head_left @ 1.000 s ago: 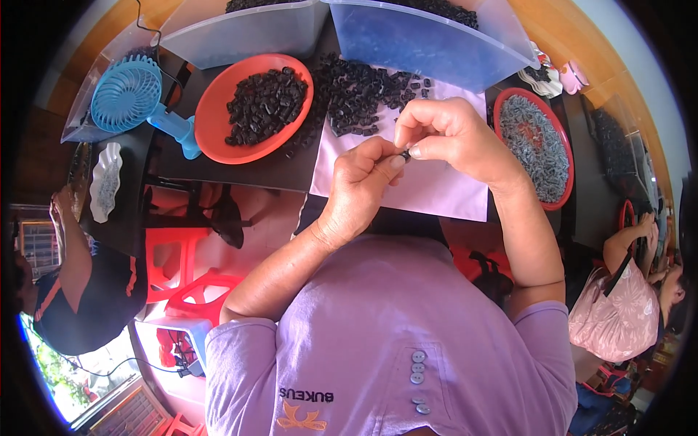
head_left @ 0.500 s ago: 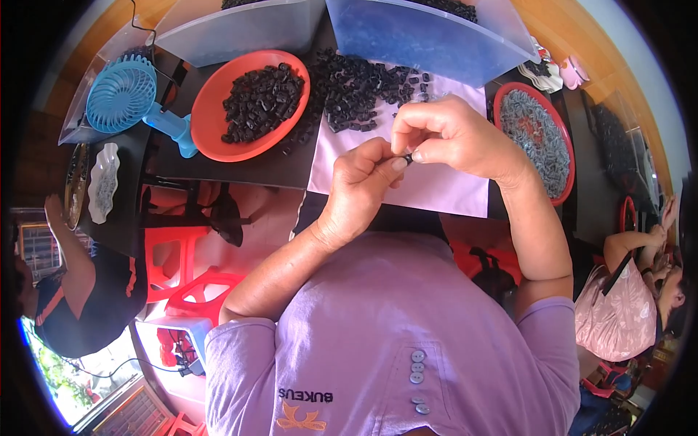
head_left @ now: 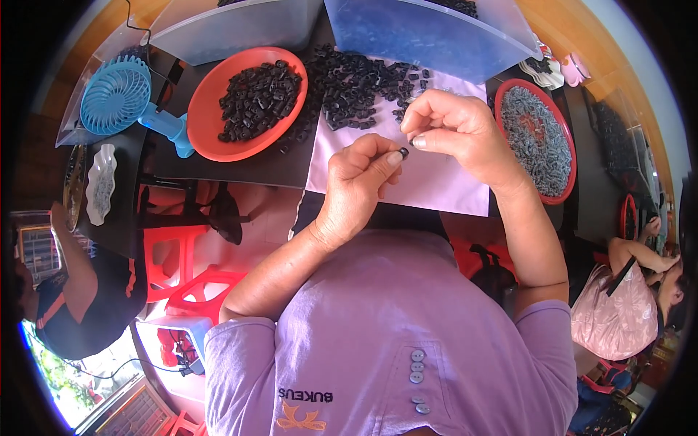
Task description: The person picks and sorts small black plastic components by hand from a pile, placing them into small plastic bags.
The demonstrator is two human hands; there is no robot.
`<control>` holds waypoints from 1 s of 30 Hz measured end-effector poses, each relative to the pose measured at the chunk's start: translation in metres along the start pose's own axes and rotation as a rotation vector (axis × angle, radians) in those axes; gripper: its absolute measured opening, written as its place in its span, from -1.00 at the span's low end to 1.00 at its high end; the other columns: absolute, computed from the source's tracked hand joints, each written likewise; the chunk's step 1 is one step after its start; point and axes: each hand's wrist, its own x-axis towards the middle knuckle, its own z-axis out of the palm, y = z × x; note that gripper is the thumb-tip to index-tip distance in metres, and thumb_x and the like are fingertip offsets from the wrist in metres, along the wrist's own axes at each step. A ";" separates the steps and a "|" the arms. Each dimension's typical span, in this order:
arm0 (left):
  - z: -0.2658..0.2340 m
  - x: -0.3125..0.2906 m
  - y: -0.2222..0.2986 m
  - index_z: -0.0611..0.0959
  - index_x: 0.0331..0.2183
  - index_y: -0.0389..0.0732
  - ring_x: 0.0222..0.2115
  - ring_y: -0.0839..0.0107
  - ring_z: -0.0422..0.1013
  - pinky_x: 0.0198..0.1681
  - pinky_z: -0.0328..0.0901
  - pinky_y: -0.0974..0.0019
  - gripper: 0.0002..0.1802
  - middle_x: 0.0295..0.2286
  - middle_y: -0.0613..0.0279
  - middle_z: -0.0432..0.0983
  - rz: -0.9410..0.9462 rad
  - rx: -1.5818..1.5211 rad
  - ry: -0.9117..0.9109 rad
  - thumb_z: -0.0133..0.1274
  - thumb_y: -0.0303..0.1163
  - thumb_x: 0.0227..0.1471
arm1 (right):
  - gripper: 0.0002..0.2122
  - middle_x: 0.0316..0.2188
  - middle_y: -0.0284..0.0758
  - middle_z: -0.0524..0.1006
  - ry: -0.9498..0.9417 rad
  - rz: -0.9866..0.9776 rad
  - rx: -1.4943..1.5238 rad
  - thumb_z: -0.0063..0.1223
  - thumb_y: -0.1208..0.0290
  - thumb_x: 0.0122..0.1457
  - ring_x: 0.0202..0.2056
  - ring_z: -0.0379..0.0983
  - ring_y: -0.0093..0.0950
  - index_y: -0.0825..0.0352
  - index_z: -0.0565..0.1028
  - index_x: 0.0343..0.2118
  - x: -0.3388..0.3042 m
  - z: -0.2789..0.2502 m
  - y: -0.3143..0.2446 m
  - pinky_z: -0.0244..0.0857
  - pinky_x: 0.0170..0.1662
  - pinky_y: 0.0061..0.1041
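My left hand (head_left: 360, 174) pinches a small black plastic part (head_left: 404, 152) between thumb and forefinger, above the pink cloth (head_left: 443, 185). Just to its right is my right hand (head_left: 454, 131), thumb and forefinger brought close together near the part. Whatever sits between those fingertips is too small to make out. Beyond both hands, a loose heap of black plastic parts (head_left: 352, 94) spreads over the cloth and the dark tabletop.
An orange bowl (head_left: 200, 123) of black parts stands left, beside a blue fan (head_left: 116, 94). A red tray (head_left: 572, 156) of small clear-grey pieces lies right. Plastic bins (head_left: 429, 43) line the back. Other people (head_left: 618, 312) sit at both sides.
My right hand has drawn slightly up from my left, opening a gap between them. The black part's end now shows at my left fingertips.
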 end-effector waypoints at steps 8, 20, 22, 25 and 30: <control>-0.001 -0.002 0.002 0.57 -0.35 -0.27 -0.59 0.70 0.28 -0.57 0.18 0.58 -0.92 -0.57 0.39 0.44 0.010 0.038 -0.043 0.03 -0.48 0.15 | -0.88 -0.51 -0.44 0.50 -0.134 -0.051 -0.126 0.00 0.67 -0.05 -0.42 0.39 -0.68 0.39 0.48 -0.40 0.010 -0.004 -0.002 0.31 -0.26 -0.62; 0.001 -0.003 0.001 0.56 -0.38 -0.28 -0.61 0.69 0.26 -0.57 0.17 0.56 -0.93 -0.57 0.38 0.43 0.015 -0.022 -0.021 0.03 -0.50 0.14 | -0.90 -0.58 -0.30 0.52 -0.100 -0.135 -0.263 0.00 0.67 -0.07 -0.50 0.47 -0.50 0.39 0.46 -0.44 0.010 0.007 -0.008 0.33 -0.37 -0.52; 0.001 -0.003 0.002 0.56 -0.38 -0.28 -0.60 0.69 0.26 -0.57 0.17 0.56 -0.93 -0.57 0.38 0.42 0.011 -0.012 -0.018 0.03 -0.50 0.14 | -0.87 -0.51 -0.37 0.51 -0.120 -0.066 -0.354 -0.01 0.73 -0.02 -0.43 0.44 -0.62 0.41 0.45 -0.39 0.007 0.007 -0.012 0.32 -0.33 -0.58; 0.002 -0.002 0.002 0.55 -0.39 -0.29 -0.59 0.68 0.26 -0.56 0.17 0.55 -0.93 -0.57 0.38 0.42 0.009 0.004 -0.005 0.03 -0.51 0.13 | -0.85 -0.50 -0.30 0.51 0.007 -0.131 -0.494 -0.02 0.76 -0.04 -0.45 0.47 -0.49 0.40 0.44 -0.40 -0.001 0.017 -0.013 0.33 -0.36 -0.49; 0.004 -0.002 -0.004 0.54 -0.41 -0.31 -0.55 0.64 0.28 -0.51 0.20 0.52 -0.93 -0.57 0.36 0.41 0.046 0.009 0.021 0.03 -0.54 0.11 | -0.86 -0.49 -0.25 0.54 0.164 -0.472 -0.744 0.08 0.64 -0.13 -0.45 0.49 -0.21 0.32 0.43 -0.46 -0.008 0.033 -0.010 0.34 -0.42 -0.28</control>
